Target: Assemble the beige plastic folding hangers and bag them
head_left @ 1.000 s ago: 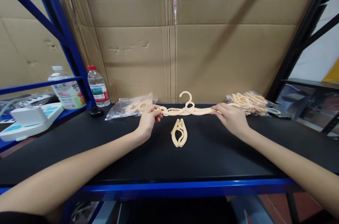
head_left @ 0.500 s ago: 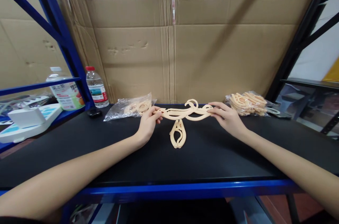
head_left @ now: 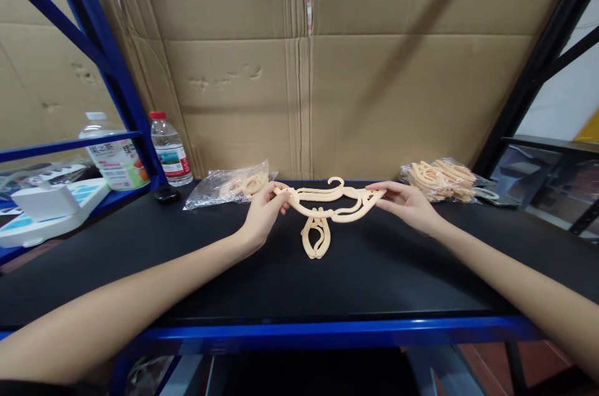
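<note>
Head view, from where I stand: one black tabletop (head_left: pixel 355 287), its long front edge running left to right.

Item 1: folding plastic hanger (head_left: pixel 347 218), cream, held spread between two bare hands over the middle of the surface, towards the back edge. Long axis: left to right, roughly parallel with the front edge, both arms bowing towards it. Hook (head_left: pixel 336 180): near mid-length, pointing up and towards the back edge, its free tip on the left side.

Item 2: left hand (head_left: pixel 263 212), thumb and fingers pinched on the hanger's left end; from these fingertips the hanger extends right.

Item 3: right hand (head_left: pixel 409 206), thumb below and fingers above, gripping the right end; from there it extends left.

Item 4: folded hanger (head_left: pixel 309 250), same cream plastic, lying on the surface on the front-edge side of item 1. Long axis: front to back, square to the held one; narrower end towards the back edge, partly covered by the held bar. Left hand the nearer. Whether the two hangers touch, I cannot fairly tell from this angle.

Item 5: clear bag of cream parts (head_left: pixel 234 187), back edge, just beyond the left hand.

Item 6: bag of hangers (head_left: pixel 440 181), towards the back right corner, beyond the right hand.
</note>
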{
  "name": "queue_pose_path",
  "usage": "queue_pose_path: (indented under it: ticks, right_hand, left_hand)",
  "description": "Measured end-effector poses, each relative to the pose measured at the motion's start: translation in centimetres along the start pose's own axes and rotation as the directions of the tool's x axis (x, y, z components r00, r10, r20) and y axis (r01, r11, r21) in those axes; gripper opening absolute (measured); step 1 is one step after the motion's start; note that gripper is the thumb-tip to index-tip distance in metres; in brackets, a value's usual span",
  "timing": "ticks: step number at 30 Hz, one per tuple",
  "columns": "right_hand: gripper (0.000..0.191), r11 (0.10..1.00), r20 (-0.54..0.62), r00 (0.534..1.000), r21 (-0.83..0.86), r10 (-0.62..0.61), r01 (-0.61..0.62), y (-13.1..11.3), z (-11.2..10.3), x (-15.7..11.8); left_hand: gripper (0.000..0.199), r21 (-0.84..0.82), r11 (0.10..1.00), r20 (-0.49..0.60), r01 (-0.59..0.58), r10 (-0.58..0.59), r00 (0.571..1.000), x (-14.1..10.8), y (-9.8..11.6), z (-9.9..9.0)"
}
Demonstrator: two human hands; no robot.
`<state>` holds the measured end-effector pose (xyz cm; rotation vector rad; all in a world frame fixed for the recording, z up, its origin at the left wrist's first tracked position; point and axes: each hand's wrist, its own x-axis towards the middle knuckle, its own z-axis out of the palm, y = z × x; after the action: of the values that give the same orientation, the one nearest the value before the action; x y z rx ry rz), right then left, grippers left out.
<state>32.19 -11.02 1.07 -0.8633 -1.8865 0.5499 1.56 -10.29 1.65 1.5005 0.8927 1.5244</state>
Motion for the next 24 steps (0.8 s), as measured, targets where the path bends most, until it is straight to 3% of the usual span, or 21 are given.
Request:
queue_pose_path:
  ticks: [5,12,15,19,24]
  right_hand:
    - [0.035,0.956,0.05,0.996,0.28,0.072,-0.084,-1.1,0.9,-0.3]
    - [0.046,0.892,0.048,0.982,0.412,0.183,-0.186,-2.6,3.4,-0.8]
    - [0.037,0.868,0.068,0.979,0.455,0.19,-0.2,-3.1,4.5,-1.1]
    - [0.022,0.903,0.233,0.967,0.386,0.104,-0.19,-4.1,4.9,-1.7]
    - [0.028,0.937,0.349,0.934,0.297,0.073,-0.184,-4.7,4.9,-2.0]
  left_hand:
    - [0.02,0.009,1.0,0.229,0.003,-0.005,0.973,-0.8,1.1,0.7]
    - [0.026,0.058,0.998,0.413,0.001,-0.025,0.91,-2.0,1.5,1.9]
    - [0.025,0.071,0.997,0.435,-0.025,-0.008,0.9,-2.5,1.6,2.3]
    - [0.022,0.106,0.99,0.416,-0.092,0.04,0.908,-2.8,1.6,2.5]
    - [0.028,0.116,0.989,0.395,-0.087,0.035,0.918,-2.7,1.1,2.4]
